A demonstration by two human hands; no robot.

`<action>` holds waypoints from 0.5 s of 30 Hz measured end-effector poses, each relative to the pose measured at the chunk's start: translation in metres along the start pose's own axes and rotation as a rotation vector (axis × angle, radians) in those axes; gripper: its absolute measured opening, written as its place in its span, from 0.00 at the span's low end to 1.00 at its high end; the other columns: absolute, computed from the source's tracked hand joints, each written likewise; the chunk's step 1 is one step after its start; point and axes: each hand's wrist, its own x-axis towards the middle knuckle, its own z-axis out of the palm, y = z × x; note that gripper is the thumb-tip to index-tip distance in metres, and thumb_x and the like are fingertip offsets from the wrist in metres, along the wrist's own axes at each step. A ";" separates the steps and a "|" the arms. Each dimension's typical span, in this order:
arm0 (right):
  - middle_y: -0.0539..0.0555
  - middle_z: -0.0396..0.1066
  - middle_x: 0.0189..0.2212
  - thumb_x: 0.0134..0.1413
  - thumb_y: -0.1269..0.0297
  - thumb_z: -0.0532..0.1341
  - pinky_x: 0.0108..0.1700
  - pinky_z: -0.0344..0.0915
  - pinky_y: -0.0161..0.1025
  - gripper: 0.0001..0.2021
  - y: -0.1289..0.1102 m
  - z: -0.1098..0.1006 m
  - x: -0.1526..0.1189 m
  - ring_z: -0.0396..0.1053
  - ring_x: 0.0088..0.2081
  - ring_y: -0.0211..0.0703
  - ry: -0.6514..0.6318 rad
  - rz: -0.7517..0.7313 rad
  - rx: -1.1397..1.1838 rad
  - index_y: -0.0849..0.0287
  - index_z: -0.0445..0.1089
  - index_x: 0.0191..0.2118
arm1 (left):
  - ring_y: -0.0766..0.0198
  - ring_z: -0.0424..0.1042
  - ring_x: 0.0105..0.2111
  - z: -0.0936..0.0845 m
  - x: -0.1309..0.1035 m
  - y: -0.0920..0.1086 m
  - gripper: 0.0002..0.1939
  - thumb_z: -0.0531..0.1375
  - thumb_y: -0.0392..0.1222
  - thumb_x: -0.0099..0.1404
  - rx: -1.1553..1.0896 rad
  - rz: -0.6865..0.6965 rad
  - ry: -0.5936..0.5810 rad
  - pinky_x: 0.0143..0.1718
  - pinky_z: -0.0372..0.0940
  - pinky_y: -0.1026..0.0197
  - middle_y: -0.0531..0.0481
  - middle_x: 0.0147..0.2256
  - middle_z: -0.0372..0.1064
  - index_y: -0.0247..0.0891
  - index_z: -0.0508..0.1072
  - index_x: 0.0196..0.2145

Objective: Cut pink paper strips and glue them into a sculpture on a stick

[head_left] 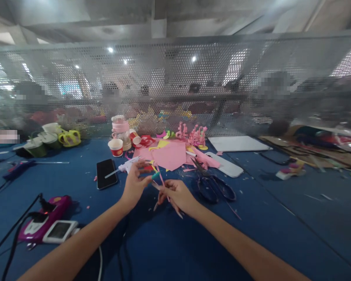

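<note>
Both my hands are over the blue table, close together. In my right hand (177,193), the fingers close around a thin pink paper strip (161,176) that slants up and left. My left hand (135,180) is just left of the strip, its fingers stretched out and apart. A small teal band or cover (155,175) shows at its thumb tip; I cannot tell whether the thumb touches the strip. Behind the left hand lies a white glue gun (128,165). Dark-handled scissors (212,185) lie right of my right hand, blades pointing away.
Pink paper sheets (169,154), curled pink paper pieces (193,134), a paper cup (116,148) and a jar (121,132) stand farther back. A black phone (107,174) and a purple power strip (49,218) with cables lie left. A perforated screen (175,86) bounds the table's back.
</note>
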 end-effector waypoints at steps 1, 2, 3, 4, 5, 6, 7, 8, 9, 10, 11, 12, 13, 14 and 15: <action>0.49 0.70 0.13 0.35 0.49 0.63 0.07 0.39 0.27 0.19 0.000 0.002 -0.001 0.50 0.05 0.26 -0.028 0.006 -0.004 0.63 0.63 0.19 | 0.65 0.70 0.34 0.000 0.000 0.000 0.27 0.66 0.36 0.41 -0.003 0.045 -0.001 0.33 0.66 0.63 0.48 0.38 0.68 0.38 0.65 0.41; 0.49 0.70 0.14 0.35 0.49 0.63 0.07 0.40 0.27 0.19 0.001 0.003 -0.002 0.51 0.05 0.26 -0.048 0.011 -0.005 0.63 0.63 0.19 | 0.63 0.69 0.39 0.000 -0.001 -0.001 0.29 0.66 0.35 0.41 0.000 0.080 -0.007 0.37 0.66 0.61 0.47 0.42 0.67 0.40 0.64 0.43; 0.49 0.70 0.14 0.35 0.49 0.63 0.07 0.40 0.27 0.19 0.001 0.004 -0.003 0.51 0.05 0.25 -0.060 0.018 -0.007 0.63 0.63 0.19 | 0.62 0.67 0.41 -0.001 -0.001 -0.001 0.30 0.65 0.34 0.42 0.003 0.106 -0.021 0.40 0.65 0.59 0.47 0.44 0.66 0.40 0.64 0.45; 0.48 0.70 0.14 0.35 0.48 0.63 0.07 0.40 0.27 0.19 0.001 0.005 -0.004 0.51 0.05 0.25 -0.065 0.029 -0.011 0.63 0.63 0.18 | 0.61 0.67 0.43 -0.001 -0.001 0.000 0.28 0.64 0.34 0.44 0.004 0.125 -0.037 0.43 0.64 0.58 0.46 0.45 0.66 0.40 0.65 0.45; 0.48 0.69 0.13 0.35 0.48 0.62 0.07 0.40 0.27 0.20 0.001 0.005 -0.005 0.50 0.05 0.25 -0.071 0.043 -0.017 0.62 0.62 0.18 | 0.60 0.67 0.43 -0.002 -0.001 0.000 0.26 0.63 0.35 0.46 0.007 0.141 -0.053 0.44 0.63 0.57 0.45 0.45 0.66 0.40 0.66 0.45; 0.48 0.69 0.13 0.36 0.48 0.62 0.07 0.40 0.27 0.19 0.001 0.005 -0.005 0.50 0.05 0.25 -0.084 0.061 -0.023 0.62 0.62 0.18 | 0.59 0.67 0.44 -0.003 -0.001 0.000 0.23 0.63 0.34 0.47 0.014 0.152 -0.069 0.45 0.63 0.55 0.45 0.44 0.67 0.39 0.68 0.44; 0.49 0.70 0.14 0.37 0.48 0.62 0.07 0.41 0.27 0.19 0.002 0.005 -0.006 0.50 0.05 0.25 -0.101 0.080 -0.027 0.62 0.62 0.19 | 0.59 0.67 0.44 -0.003 -0.002 0.001 0.22 0.62 0.34 0.48 0.033 0.158 -0.082 0.46 0.63 0.55 0.45 0.44 0.68 0.39 0.69 0.43; 0.49 0.70 0.14 0.37 0.48 0.61 0.07 0.41 0.27 0.19 0.002 0.005 -0.005 0.50 0.05 0.25 -0.122 0.097 -0.029 0.62 0.62 0.19 | 0.58 0.67 0.44 -0.004 -0.003 0.001 0.20 0.62 0.34 0.48 0.064 0.160 -0.092 0.46 0.63 0.54 0.45 0.43 0.69 0.38 0.70 0.42; 0.49 0.70 0.14 0.38 0.48 0.61 0.07 0.41 0.27 0.19 0.004 0.004 -0.005 0.50 0.05 0.25 -0.142 0.111 -0.028 0.62 0.62 0.20 | 0.58 0.68 0.43 -0.004 -0.003 0.002 0.19 0.61 0.34 0.48 0.101 0.163 -0.099 0.46 0.63 0.54 0.45 0.42 0.70 0.38 0.71 0.41; 0.49 0.70 0.14 0.39 0.48 0.60 0.07 0.41 0.27 0.19 0.005 0.004 -0.005 0.50 0.05 0.25 -0.159 0.120 -0.024 0.62 0.62 0.21 | 0.58 0.69 0.42 -0.004 -0.004 0.002 0.19 0.61 0.34 0.49 0.141 0.169 -0.102 0.45 0.64 0.55 0.45 0.41 0.71 0.38 0.72 0.41; 0.49 0.70 0.14 0.39 0.48 0.60 0.07 0.41 0.27 0.19 0.006 0.004 -0.004 0.50 0.05 0.25 -0.174 0.126 -0.021 0.62 0.62 0.21 | 0.59 0.69 0.41 -0.004 -0.005 0.002 0.18 0.61 0.34 0.49 0.177 0.176 -0.101 0.45 0.64 0.55 0.46 0.40 0.72 0.38 0.72 0.40; 0.48 0.70 0.14 0.40 0.48 0.60 0.07 0.41 0.26 0.19 0.008 0.003 -0.004 0.50 0.05 0.25 -0.184 0.128 -0.018 0.62 0.63 0.22 | 0.60 0.70 0.39 -0.003 -0.006 0.002 0.17 0.61 0.35 0.50 0.206 0.183 -0.094 0.44 0.65 0.56 0.46 0.39 0.72 0.38 0.73 0.40; 0.48 0.70 0.14 0.39 0.48 0.60 0.07 0.41 0.26 0.19 0.009 0.003 -0.003 0.50 0.05 0.25 -0.193 0.129 -0.014 0.62 0.63 0.22 | 0.60 0.71 0.37 -0.003 -0.007 0.003 0.16 0.61 0.35 0.50 0.229 0.190 -0.086 0.42 0.66 0.56 0.47 0.38 0.73 0.38 0.73 0.40; 0.48 0.70 0.13 0.39 0.48 0.60 0.07 0.41 0.26 0.19 0.010 0.002 -0.003 0.50 0.05 0.25 -0.200 0.129 -0.010 0.62 0.63 0.23 | 0.61 0.71 0.35 -0.003 -0.007 0.003 0.16 0.60 0.36 0.50 0.245 0.195 -0.075 0.40 0.67 0.58 0.47 0.37 0.74 0.38 0.73 0.39; 0.47 0.69 0.13 0.38 0.48 0.60 0.07 0.41 0.26 0.19 0.010 0.002 -0.002 0.49 0.05 0.25 -0.205 0.128 -0.008 0.62 0.63 0.23 | 0.62 0.72 0.33 -0.003 -0.008 0.004 0.15 0.60 0.36 0.51 0.258 0.199 -0.063 0.37 0.68 0.59 0.48 0.35 0.74 0.37 0.73 0.39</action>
